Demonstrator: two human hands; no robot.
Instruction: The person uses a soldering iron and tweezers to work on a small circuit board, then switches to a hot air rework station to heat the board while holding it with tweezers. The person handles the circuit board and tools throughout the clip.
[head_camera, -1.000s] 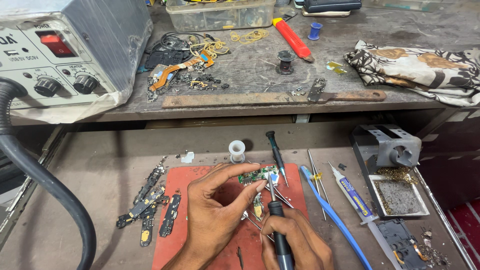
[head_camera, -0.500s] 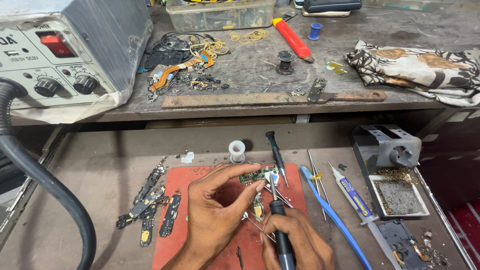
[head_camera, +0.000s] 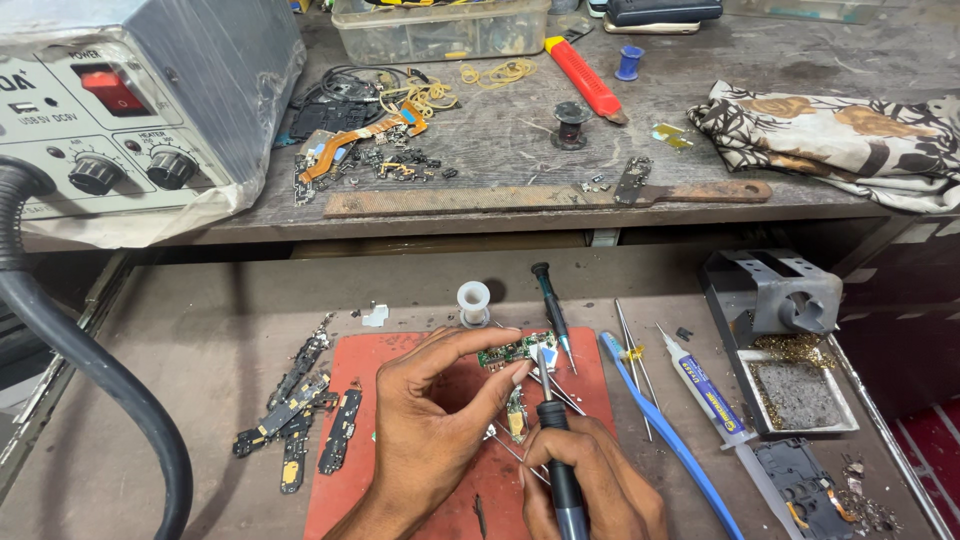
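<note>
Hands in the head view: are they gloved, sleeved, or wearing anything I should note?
Both are bare. The left hand shows no glove, ring or wristband, and its forearm runs bare to the bottom edge with no sleeve in view. The right hand is likewise ungloved, with no ring visible; its wrist is cut off by the frame, so a sleeve or watch there cannot be told. Fingernails are short.

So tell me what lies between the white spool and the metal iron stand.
In the head view, between the white spool and the metal iron stand: a dark-handled screwdriver, thin tweezers, and a glue syringe.
</note>
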